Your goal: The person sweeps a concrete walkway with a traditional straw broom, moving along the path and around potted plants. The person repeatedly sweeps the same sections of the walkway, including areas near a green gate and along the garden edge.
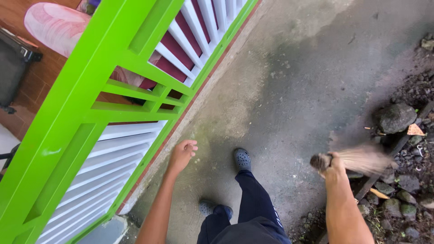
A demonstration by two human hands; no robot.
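Right hand is gripping a stick broom, fingers clamped on its bound end, bristles blurring at the concrete floor's right edge beside rocks. Left hand is hanging free, fingers loosely curled. Judgement: short, low strokes should keep debris moving off the concrete.

Concrete floor (damp); stones along edge
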